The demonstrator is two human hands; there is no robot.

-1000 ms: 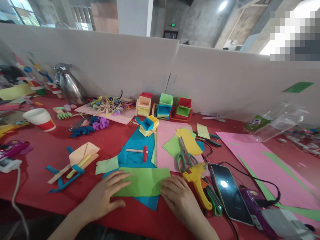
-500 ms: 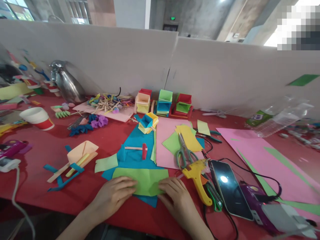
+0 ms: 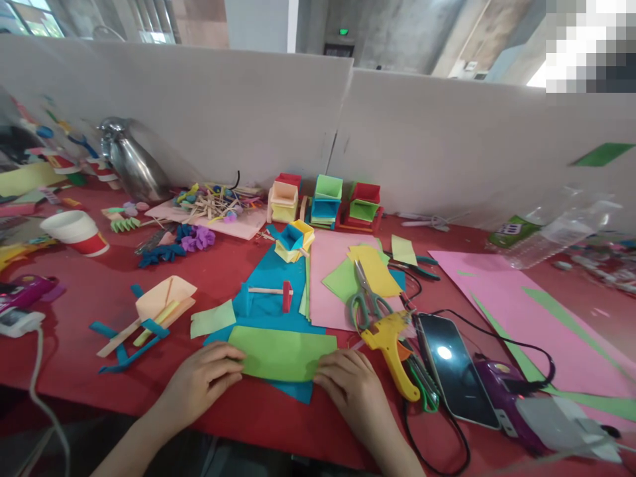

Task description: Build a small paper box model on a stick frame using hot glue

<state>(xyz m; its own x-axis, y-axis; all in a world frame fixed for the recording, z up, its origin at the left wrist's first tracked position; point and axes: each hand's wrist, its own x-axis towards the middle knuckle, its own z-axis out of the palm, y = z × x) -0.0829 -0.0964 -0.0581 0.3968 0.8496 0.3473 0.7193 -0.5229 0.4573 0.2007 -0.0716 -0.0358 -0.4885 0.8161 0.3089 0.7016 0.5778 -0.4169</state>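
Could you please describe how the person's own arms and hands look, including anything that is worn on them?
The left hand and the right hand are both without gloves, and no ring shows on either. The forearms are bare down to the picture's lower edge: no sleeve, watch or bracelet is visible. Fine nail details are too small to tell.

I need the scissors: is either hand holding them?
No: scissors lie untouched, while the left hand and right hand hold the green sheet.

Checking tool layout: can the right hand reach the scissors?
Probably yes, once off the green sheet: the scissors lie beyond the right hand, mostly uncovered, though the yellow glue gun crowds their handles.
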